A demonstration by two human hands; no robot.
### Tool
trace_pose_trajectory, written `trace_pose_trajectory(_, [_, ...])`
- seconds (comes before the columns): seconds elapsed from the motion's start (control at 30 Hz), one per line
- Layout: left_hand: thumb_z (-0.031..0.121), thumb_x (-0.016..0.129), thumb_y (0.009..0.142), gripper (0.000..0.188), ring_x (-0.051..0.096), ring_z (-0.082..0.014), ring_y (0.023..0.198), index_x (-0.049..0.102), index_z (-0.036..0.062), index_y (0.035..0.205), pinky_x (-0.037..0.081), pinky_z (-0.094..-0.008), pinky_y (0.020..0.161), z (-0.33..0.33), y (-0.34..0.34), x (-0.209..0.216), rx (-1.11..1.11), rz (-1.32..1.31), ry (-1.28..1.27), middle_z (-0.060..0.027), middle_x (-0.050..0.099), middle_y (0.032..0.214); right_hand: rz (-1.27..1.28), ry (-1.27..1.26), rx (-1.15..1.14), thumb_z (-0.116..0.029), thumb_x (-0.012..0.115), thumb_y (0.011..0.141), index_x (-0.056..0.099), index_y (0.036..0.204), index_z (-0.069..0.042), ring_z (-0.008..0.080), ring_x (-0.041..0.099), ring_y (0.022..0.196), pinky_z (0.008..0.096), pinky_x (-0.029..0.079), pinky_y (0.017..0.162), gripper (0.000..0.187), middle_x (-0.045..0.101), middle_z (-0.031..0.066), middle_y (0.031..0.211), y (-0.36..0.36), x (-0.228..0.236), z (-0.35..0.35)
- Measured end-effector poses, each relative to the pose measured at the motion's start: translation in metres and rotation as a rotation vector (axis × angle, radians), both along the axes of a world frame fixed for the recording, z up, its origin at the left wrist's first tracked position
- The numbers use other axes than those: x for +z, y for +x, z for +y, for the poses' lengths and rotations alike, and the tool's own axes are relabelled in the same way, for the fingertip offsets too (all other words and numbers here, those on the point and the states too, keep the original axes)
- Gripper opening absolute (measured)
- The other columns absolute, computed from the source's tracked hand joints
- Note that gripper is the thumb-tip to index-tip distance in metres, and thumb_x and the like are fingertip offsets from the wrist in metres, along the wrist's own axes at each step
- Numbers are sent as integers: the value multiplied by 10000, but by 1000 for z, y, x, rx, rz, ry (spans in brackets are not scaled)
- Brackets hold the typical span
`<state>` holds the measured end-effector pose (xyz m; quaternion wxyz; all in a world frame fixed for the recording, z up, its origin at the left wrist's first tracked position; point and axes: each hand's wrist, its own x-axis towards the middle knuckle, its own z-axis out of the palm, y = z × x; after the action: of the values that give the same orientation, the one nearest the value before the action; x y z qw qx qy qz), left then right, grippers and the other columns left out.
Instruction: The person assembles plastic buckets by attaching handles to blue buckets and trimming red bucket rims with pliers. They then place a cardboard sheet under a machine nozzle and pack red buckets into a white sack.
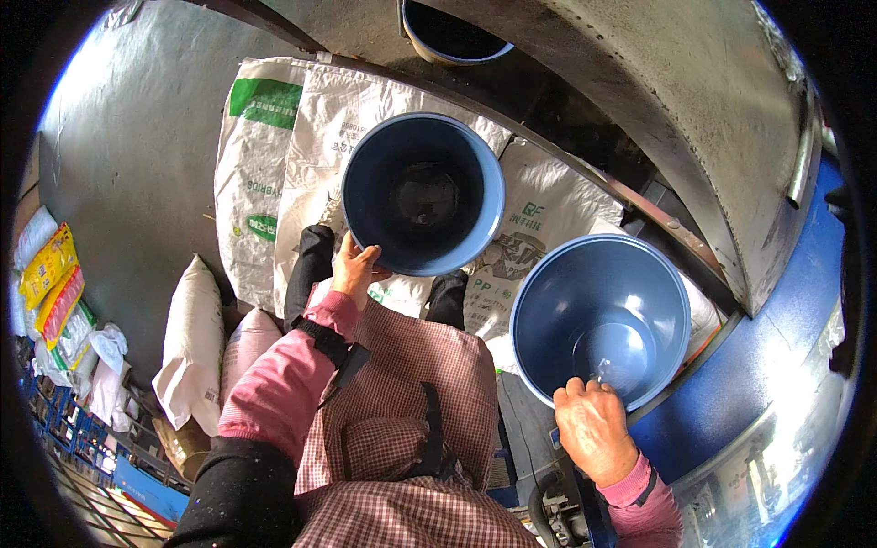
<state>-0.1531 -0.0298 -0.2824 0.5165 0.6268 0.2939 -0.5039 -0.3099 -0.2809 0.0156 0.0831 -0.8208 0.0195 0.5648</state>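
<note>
Two round blue plastic buckets are in front of me, both with their mouths toward me. My left hand (353, 271) grips the near-left rim of the left bucket (491, 196). Its inside is dark, with a faint shine on the bottom. To the right, the second bucket (671, 301) catches more light and nothing but glare shows on its floor. My right hand (592, 425) is closed over that bucket's near rim, fingers curled. A small clear glint shows just above those fingertips; whether it is an object or a reflection I cannot tell.
White printed woven sacks (315, 119) lie flat under the buckets. Filled sacks (190, 342) stand at left, near colourful plastic packages (53, 274). A large metal machine part (676, 119) curves over the right, with a blue surface (776, 320) below. Another bucket (452, 57) stands at the far side.
</note>
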Motion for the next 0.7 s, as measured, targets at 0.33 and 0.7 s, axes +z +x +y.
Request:
trace_pose_trajectory(0.33, [64,512,942,371,625,-149,745,473,164,1297,552,-321,582,20,-3,7,38,-12,-28,-18,616,1050,-71,103,176,-158,575,762,537,703,-140,186,546,713,321,402,656,73,498,36,708,7,11,11])
trace_pose_trajectory(0.7, [72,549,929,470,581,-125,590,401,146,1369,534,-306,570,37,-1,2,8,-15,3,-32,616,919,-67,128,203,-177,606,731,613,755,-68,183,482,696,313,362,622,112,450,45,717,26,55,22])
